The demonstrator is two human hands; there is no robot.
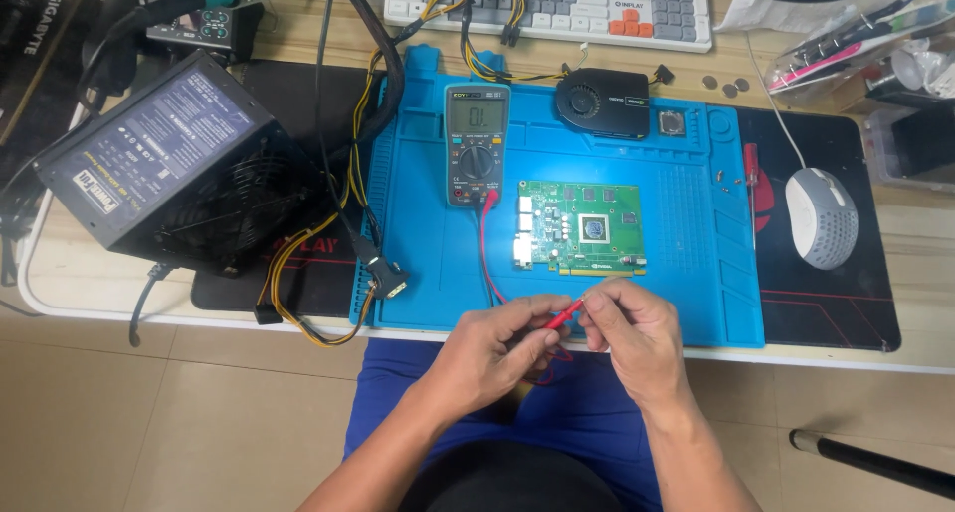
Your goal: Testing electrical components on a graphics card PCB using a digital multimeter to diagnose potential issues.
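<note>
My left hand [494, 351] and my right hand [629, 331] meet at the near edge of a blue work mat [696, 273]. Both pinch a thin red test probe [563, 318] between their fingertips. Its red lead [485, 248] runs up to a grey digital multimeter [477, 144] standing on the mat. A green circuit board [582, 227] with a central chip lies on the mat just beyond my hands.
A black power supply [169, 164] with yellow and black cables [328, 263] sits at the left. On the mat's far side lie a black cooler fan [602, 102] and a small chip [671, 124]. A keyboard [557, 9] is behind, and a white mouse [822, 216] at the right.
</note>
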